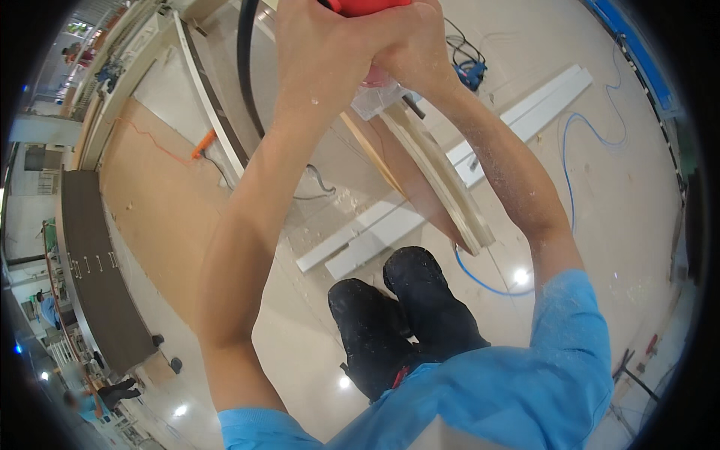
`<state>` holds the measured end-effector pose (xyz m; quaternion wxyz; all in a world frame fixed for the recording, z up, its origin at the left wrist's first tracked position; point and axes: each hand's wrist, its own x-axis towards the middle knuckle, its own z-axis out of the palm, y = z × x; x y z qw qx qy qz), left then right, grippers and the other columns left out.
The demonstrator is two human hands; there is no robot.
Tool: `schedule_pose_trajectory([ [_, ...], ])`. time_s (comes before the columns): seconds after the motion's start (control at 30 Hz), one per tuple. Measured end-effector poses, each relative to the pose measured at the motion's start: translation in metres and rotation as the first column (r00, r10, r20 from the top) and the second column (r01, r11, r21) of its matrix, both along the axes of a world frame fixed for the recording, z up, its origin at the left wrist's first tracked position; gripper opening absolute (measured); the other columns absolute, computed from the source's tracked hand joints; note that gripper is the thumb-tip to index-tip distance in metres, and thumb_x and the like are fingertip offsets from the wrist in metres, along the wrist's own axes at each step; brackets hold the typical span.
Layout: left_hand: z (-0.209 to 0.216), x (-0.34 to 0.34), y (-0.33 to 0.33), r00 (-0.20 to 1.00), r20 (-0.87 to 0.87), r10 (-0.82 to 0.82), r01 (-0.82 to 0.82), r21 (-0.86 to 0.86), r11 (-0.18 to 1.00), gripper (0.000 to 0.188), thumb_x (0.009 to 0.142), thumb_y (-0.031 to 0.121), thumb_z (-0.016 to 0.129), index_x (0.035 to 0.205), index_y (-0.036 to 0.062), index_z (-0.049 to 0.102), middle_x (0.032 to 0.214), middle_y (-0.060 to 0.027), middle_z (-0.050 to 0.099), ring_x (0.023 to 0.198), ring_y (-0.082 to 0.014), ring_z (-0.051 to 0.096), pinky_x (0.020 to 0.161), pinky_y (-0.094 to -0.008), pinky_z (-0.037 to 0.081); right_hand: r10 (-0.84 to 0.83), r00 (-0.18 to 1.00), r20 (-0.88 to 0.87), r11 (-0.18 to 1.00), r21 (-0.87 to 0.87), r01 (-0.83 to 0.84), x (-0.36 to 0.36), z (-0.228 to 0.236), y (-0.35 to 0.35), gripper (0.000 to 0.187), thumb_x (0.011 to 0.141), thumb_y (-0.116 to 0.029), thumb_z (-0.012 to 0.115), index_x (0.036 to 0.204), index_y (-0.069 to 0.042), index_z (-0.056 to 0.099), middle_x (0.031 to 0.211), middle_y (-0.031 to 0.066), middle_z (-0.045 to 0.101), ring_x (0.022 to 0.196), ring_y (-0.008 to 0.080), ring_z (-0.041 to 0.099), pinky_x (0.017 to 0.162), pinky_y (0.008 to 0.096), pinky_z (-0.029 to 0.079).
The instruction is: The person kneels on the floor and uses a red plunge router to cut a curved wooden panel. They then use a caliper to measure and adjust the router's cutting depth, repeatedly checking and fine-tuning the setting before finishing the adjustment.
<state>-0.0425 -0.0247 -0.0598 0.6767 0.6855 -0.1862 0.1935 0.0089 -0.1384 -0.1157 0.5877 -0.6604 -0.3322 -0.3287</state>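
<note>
Both my hands are raised at the top of the view. My left hand [324, 52] and my right hand [421, 46] close around a red power tool [367, 6], which looks like a trim router. Its clear plastic base [377, 99] shows below my fingers; the upper body is cut off by the picture's edge. The base sits at the pale edge of a long panel [444, 176] standing on its narrow side, though my hands hide the exact contact. A thick black hose or cable [246, 71] hangs left of my left forearm.
White boards [375, 232] lie on the tiled floor beneath the panel. A blue tool [471, 75] with black cord and a blue hose [574, 150] lie to the right. Leftward are an orange tool [202, 142], a brown sheet [161, 217], a dark panel [97, 270] and another person [94, 405].
</note>
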Motion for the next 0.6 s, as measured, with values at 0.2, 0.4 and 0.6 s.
schedule_pose_trajectory([
  [0.2, 0.001, -0.019, -0.012, 0.977, 0.044, 0.209, -0.213, 0.195, 0.957, 0.086, 0.072, 0.022, 0.09, 0.143, -0.0017, 0.048, 0.12, -0.0124, 0.067, 0.104, -0.0212, 0.066, 0.091, -0.0335, 0.055, 0.113, 0.988, 0.101, 0.992, 0.051, -0.119, 0.005, -0.011, 0.001, 0.065, 0.072, -0.017, 0.084, 0.129, -0.002, 0.058, 0.113, 0.0097, 0.07, 0.099, 0.0187, 0.067, 0.09, 0.0348, 0.054],
  [0.4, -0.004, -0.022, -0.006, 0.993, -0.093, 0.074, -0.065, 0.099, 0.993, 0.084, 0.075, 0.022, 0.089, 0.144, -0.0018, 0.048, 0.119, -0.0133, 0.067, 0.104, -0.0225, 0.066, 0.091, -0.0338, 0.055, 0.177, 0.977, -0.122, 0.981, 0.104, -0.165, -0.007, -0.013, 0.001, 0.064, 0.072, -0.016, 0.084, 0.128, -0.002, 0.058, 0.11, 0.0084, 0.07, 0.096, 0.0174, 0.067, 0.087, 0.0337, 0.054],
  [0.6, -0.019, -0.038, -0.001, 0.998, -0.061, -0.005, 0.011, 0.103, 0.995, 0.085, 0.077, 0.023, 0.087, 0.147, -0.0013, 0.046, 0.123, -0.015, 0.066, 0.107, -0.0239, 0.066, 0.094, -0.0339, 0.054, 0.252, 0.916, -0.311, 0.962, 0.183, -0.202, -0.019, -0.012, 0.002, 0.062, 0.071, -0.015, 0.084, 0.126, -0.003, 0.059, 0.106, 0.0069, 0.07, 0.091, 0.0159, 0.066, 0.084, 0.0325, 0.054],
])
